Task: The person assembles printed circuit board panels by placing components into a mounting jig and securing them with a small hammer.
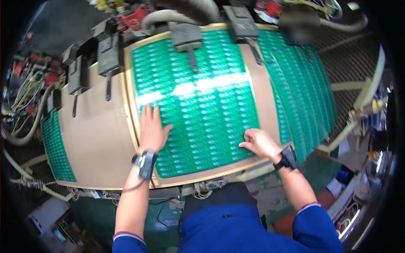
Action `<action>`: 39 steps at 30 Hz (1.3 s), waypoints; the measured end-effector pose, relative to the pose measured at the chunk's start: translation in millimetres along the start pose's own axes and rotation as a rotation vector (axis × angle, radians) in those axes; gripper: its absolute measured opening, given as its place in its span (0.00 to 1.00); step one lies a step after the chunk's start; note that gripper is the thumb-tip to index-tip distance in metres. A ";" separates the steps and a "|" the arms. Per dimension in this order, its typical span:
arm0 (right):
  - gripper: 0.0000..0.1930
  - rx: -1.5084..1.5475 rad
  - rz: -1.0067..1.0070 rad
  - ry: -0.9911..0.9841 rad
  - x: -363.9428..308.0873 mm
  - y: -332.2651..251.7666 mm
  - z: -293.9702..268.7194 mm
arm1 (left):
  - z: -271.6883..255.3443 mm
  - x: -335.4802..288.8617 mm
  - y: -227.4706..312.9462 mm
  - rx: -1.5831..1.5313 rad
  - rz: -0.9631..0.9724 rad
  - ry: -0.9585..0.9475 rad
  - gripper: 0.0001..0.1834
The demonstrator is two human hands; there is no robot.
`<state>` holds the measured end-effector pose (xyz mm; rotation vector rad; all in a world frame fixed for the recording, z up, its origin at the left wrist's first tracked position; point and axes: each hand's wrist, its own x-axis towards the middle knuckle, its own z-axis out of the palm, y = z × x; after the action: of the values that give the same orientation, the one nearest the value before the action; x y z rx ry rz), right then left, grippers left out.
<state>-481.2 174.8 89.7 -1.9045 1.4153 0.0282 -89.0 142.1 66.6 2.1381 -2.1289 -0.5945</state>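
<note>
A large green printed circuit board panel (202, 122) with rows of repeated pale patterns lies flat on a brown board in front of me. My left hand (153, 130) rests on its left edge, fingers stretched out and thumb spread. Over the panel's lower right part is my right hand (262, 143), fingers curled in and thumb pointing left. A small dark spot shows between those fingers and thumb; what it is I cannot make out. Near the panel's top edge, a grey clamp block (186, 36) reaches over it with a dark flat arm.
More green panels (301, 92) overlap at the right, and another green panel (59, 147) lies far left. Several grey clamp blocks (110, 55) line the back edge. Behind them run ribbed hoses (168, 17) and wiring. A pale metal rail (371, 88) curves along the right.
</note>
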 end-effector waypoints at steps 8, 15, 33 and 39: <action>0.20 -0.029 0.032 0.300 21.5 -37.2 36.2 | -39.0 194.1 -45.9 0.213 -0.171 0.112 0.66; 0.19 0.034 0.094 0.254 22.6 -30.7 26.0 | -45.3 233.5 -38.5 0.039 -0.255 -0.125 0.69; 0.14 0.620 0.271 0.215 -35.5 20.3 8.2 | -7.5 128.4 -11.7 0.182 -0.048 0.139 0.48; 0.14 0.243 0.781 1.143 -202.6 258.8 19.9 | -6.0 -71.8 78.7 -0.316 -0.025 -0.098 0.22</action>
<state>-767.0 323.4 21.5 -0.9999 2.6630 -0.9295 -159.5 207.5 112.8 2.0005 -1.9002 -0.9836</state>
